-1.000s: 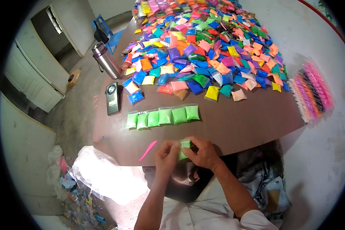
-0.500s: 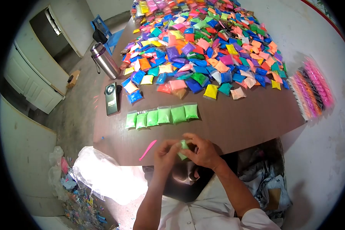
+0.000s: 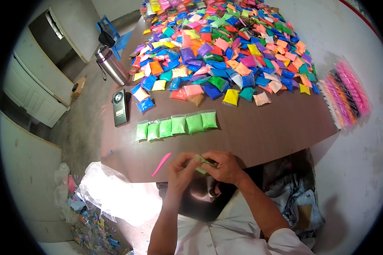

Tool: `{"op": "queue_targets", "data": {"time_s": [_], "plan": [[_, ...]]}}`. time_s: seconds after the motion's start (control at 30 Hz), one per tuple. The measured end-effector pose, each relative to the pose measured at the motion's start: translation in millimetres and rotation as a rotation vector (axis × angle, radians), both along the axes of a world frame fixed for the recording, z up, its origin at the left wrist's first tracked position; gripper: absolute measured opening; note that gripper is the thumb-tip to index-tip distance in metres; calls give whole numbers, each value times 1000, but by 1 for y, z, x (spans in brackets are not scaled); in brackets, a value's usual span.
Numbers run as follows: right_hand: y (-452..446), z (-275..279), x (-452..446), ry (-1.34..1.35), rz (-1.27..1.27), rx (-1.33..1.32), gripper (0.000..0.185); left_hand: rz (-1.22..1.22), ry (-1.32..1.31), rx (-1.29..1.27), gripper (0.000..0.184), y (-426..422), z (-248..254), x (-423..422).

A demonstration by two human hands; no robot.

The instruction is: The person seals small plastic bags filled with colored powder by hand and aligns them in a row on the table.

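Observation:
Between my two hands, over the table's near edge, is a small light-green packet (image 3: pixel 201 170), mostly hidden by the fingers. My left hand (image 3: pixel 183 171) pinches its left side with thumb and forefinger. My right hand (image 3: pixel 222 167) grips the other side, fingers bent around the top. Left of my left hand lies a pink plastic knife (image 3: pixel 161 164). Beyond my hands, a row of several bright-green packets (image 3: pixel 178 125) rests on the brown table, edges touching or overlapping.
A large heap of multicoloured packets (image 3: pixel 217 51) covers the far table (image 3: pixel 276 123). At left stand a steel thermos (image 3: pixel 112 66) and a dark device (image 3: pixel 120 108). Bundled pink, orange and black pieces (image 3: pixel 344 95) lie at right. A clear plastic bag (image 3: pixel 115 193) hangs below the left edge.
My fingers have shifted on the light-green packet, and less of it shows. The whole view has moved slightly; the things on the table keep their places.

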State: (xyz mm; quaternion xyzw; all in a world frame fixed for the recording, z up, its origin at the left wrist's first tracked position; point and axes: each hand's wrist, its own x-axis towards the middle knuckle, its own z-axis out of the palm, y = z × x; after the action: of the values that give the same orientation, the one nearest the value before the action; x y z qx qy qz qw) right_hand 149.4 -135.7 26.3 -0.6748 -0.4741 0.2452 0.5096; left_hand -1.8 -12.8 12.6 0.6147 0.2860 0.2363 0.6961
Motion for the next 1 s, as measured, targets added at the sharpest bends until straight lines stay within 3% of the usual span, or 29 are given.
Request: {"op": "queue_targets", "data": {"time_s": [0.23, 0.3, 0.43, 0.5, 0.6, 0.7, 0.83, 0.9, 1.0], "plan": [[5, -1, -3, -215, -15, 174, 22, 82, -61, -93, 16, 0, -3, -3], [2, -2, -2, -4, -2, -2, 27, 77, -48, -103, 16, -1, 4, -1], [-1, 0, -1, 18, -3, -51, 28, 94, -9, -45, 14, -1, 9, 2], [0, -5, -4, -197, -36, 18, 26, 72, -29, -31, 14, -1, 4, 1], [4, -12, -7, -261, -38, 162, 23, 117, -25, 76, 15, 4, -10, -4], [2, -6, -6, -243, -59, 77, 23, 105, -75, 48, 15, 7, -6, -4], [3, -15, -2, -205, -54, 173, 25, 117, -84, 80, 18, 2, -2, 2], [4, -12, 1, -197, -68, 181, 25, 100, 61, 197, 20, -1, 2, 2], [3, -9, -5, -71, -105, 164, 24, 69, 4, 101, 23, -2, 8, 3]]}}
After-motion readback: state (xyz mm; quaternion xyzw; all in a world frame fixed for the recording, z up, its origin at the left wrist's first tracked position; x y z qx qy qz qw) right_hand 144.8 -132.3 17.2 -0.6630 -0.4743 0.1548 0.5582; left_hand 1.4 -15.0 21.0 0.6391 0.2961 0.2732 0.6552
